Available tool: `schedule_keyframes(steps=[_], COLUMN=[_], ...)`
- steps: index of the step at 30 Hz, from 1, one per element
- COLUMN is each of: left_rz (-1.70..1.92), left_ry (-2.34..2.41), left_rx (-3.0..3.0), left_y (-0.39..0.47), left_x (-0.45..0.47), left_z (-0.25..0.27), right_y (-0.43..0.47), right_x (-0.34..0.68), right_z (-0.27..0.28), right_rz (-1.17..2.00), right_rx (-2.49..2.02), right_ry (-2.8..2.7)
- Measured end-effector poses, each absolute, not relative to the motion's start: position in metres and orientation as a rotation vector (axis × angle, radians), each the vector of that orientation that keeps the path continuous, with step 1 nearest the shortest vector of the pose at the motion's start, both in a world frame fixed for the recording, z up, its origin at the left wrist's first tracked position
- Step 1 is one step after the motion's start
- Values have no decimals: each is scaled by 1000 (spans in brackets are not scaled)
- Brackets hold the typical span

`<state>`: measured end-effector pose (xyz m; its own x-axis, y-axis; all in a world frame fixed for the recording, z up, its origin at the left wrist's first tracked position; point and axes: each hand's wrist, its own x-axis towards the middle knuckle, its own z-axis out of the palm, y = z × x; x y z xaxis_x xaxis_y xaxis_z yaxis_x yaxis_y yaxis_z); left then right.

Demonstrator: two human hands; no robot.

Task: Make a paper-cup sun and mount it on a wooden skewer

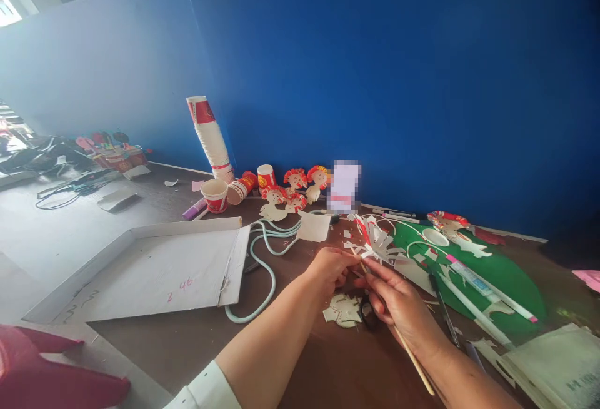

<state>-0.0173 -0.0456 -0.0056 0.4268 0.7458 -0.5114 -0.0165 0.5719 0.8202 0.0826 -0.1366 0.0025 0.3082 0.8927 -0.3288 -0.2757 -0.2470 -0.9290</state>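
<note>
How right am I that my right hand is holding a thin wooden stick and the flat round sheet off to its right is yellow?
Not quite: the head view shows the flat round sheet is green, not yellow. Your right hand is indeed holding a thin wooden stick.

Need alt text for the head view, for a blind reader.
Left hand and right hand hold a wooden stick beside fringed red and white paper, over a cluttered brown table. Behind, a tall stack of paper cups leans before a blue wall.
</note>
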Motion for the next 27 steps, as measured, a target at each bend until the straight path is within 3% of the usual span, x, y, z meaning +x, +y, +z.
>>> schedule_keyframes(steps=[6,18,27], left_rz=[523,507,536], left_ry=[865,963,1040], left_rx=[840,843,841], left_y=[-43,-45,-46], left_x=[-24,-21,-18], left_z=[-1,-3,-1], right_y=[-136,-136,-136], right_x=[86,90,85], right_z=[2,-7,-16], right_rz=[1267,1294,1106], right_rx=[-1364,-1335,-1535], right_ry=[-619,-650,-883])
